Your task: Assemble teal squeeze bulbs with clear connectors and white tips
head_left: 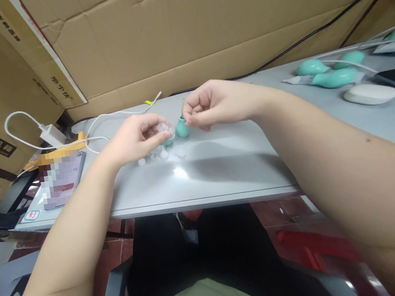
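My left hand (144, 135) is closed around a small clear plastic piece (164, 129), with a bit of green showing just beneath it. Right beside it, a small teal bulb (182, 128) stands upright on the grey table, its narrow neck upward. My right hand (209, 104) has its fingers pinched together at the bulb's neck; whether it grips the neck or something tiny is hidden. Several small translucent pieces (164, 153) lie on the table just below my left hand.
A phone (66, 181), a yellow power strip (72, 145) and a white charger (53, 135) with cable are at the left. Teal bulbs (336, 78) and a white oval object (370, 93) lie at the right. Cardboard (180, 28) stands behind the table (203, 186).
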`<move>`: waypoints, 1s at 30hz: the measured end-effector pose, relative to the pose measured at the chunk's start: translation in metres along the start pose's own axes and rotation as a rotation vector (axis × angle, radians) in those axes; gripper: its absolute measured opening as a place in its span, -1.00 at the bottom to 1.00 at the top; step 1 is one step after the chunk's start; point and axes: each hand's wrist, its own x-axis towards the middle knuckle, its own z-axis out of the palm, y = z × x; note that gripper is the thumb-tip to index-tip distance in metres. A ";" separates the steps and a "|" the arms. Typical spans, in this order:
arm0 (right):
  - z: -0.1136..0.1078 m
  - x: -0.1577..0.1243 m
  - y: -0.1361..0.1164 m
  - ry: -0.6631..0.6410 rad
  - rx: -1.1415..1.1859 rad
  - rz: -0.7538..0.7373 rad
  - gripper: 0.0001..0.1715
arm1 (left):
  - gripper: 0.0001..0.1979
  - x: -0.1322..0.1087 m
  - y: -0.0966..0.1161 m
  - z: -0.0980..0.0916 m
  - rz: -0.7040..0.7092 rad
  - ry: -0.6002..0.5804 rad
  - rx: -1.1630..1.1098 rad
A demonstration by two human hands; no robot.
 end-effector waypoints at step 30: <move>0.026 0.014 0.006 0.105 0.434 -0.144 -0.24 | -0.73 0.010 -0.023 0.009 0.340 0.259 0.061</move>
